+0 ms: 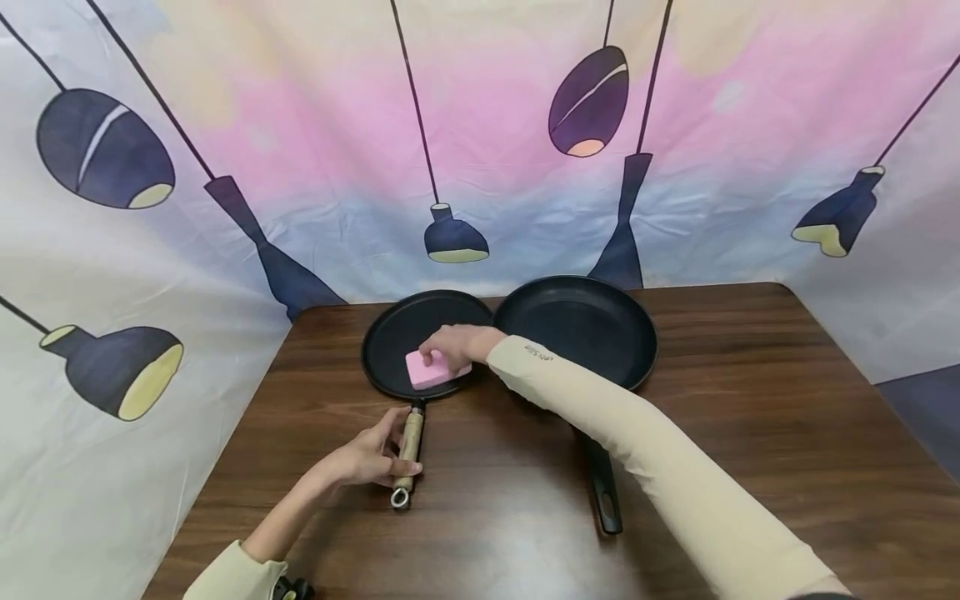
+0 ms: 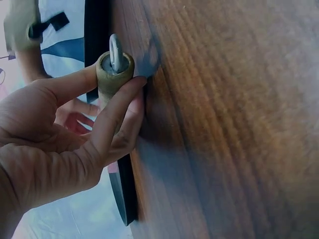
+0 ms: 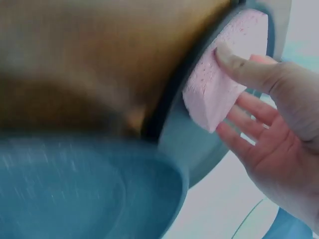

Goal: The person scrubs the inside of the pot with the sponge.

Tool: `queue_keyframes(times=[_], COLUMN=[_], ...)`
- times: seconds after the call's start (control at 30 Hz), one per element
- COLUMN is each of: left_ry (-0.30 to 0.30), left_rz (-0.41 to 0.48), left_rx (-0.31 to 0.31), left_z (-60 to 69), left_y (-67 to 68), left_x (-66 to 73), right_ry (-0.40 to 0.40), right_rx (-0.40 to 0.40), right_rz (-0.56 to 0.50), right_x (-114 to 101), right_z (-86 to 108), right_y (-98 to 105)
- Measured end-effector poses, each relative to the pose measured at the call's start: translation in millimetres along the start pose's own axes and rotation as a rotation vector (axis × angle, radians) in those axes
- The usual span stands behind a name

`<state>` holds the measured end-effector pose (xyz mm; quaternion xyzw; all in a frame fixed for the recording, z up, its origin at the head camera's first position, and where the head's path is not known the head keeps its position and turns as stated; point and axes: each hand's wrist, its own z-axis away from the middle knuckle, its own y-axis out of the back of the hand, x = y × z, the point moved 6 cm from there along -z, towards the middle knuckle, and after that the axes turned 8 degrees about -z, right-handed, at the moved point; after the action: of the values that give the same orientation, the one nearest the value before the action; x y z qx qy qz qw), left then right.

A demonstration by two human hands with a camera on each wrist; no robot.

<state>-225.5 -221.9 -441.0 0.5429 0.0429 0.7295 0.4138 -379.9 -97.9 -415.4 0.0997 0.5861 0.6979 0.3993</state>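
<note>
A flat black pan (image 1: 393, 333) lies at the table's back, its wooden handle (image 1: 410, 442) pointing toward me. My left hand (image 1: 371, 454) grips that handle near its metal hanging ring (image 2: 115, 52), thumb on one side and fingers on the other. On the pan's surface sits a pink sponge (image 1: 423, 372). My right hand (image 1: 453, 343) holds the sponge from above, reaching across from the right. In the right wrist view the thumb presses the sponge (image 3: 224, 74) near one edge, with the fingers behind it.
Just right of the flat pan stands a larger black frying pan (image 1: 577, 321), its black handle (image 1: 600, 487) pointing toward me. My right forearm crosses over it. The brown wooden table (image 1: 750, 400) ends at a patterned cloth backdrop (image 1: 337, 167).
</note>
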Motion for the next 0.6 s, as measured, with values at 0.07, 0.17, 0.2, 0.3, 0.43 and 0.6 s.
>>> queue_keyframes(times=[0.07,0.17,0.2,0.3,0.43,0.6], left_ry=[0.003,0.012,0.016,0.014,0.005,-0.004], left_rz=[-0.006,-0.01,-0.008,-0.002,0.017,-0.007], left_rx=[-0.015,-0.023,-0.024,-0.029,-0.036,-0.015], left_z=[0.6,2.1,3.1,4.2,2.0,-1.1], left_y=[1.1,-1.6,-3.1,-6.6,-7.8,0.7], left_x=[0.7,-0.5,-1.1,-2.5,-1.1,-1.9], right_ry=[-0.036,-0.106,-0.13,-0.194,-0.259,-0.227], right_rx=[0.016,0.073,0.093,0.154,0.201,0.182], right_rz=[-0.038,-0.065,-0.06,0.003,0.097,0.189], right_x=[11.0,28.4,33.4,45.9,53.5,45.3], right_z=[-6.4,-14.5,-16.7,-22.4,-26.1,-27.2], right_y=[9.2,19.0,20.8,23.3,24.0,25.4])
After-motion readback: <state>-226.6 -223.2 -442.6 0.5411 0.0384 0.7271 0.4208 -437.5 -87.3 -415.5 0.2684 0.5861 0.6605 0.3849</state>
